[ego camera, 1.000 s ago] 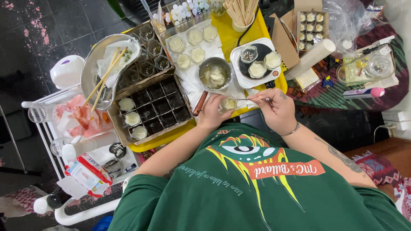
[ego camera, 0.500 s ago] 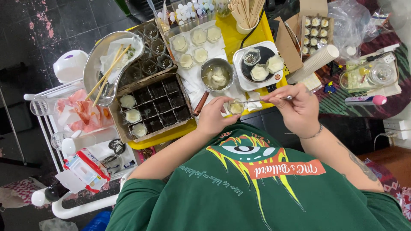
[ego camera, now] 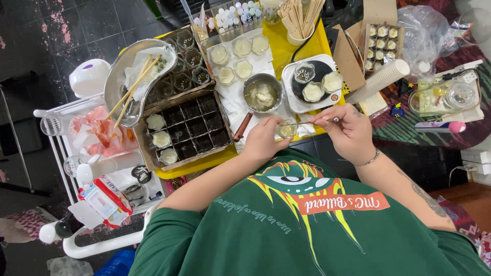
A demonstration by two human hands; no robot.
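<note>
The left hand [ego camera: 262,141] has its fingers curled round a small glass cup [ego camera: 287,130] of pale wax, held over the near edge of the yellow table [ego camera: 286,48], while the right hand [ego camera: 349,132], at three o'clock from the cup, pinches a thin metal tool [ego camera: 312,121] whose tip reaches to the cup's rim. At twelve o'clock from the cup sits a steel bowl [ego camera: 262,94] of wax, and at nine o'clock a dark divided tray [ego camera: 185,128] holds three filled cups down its left column.
</note>
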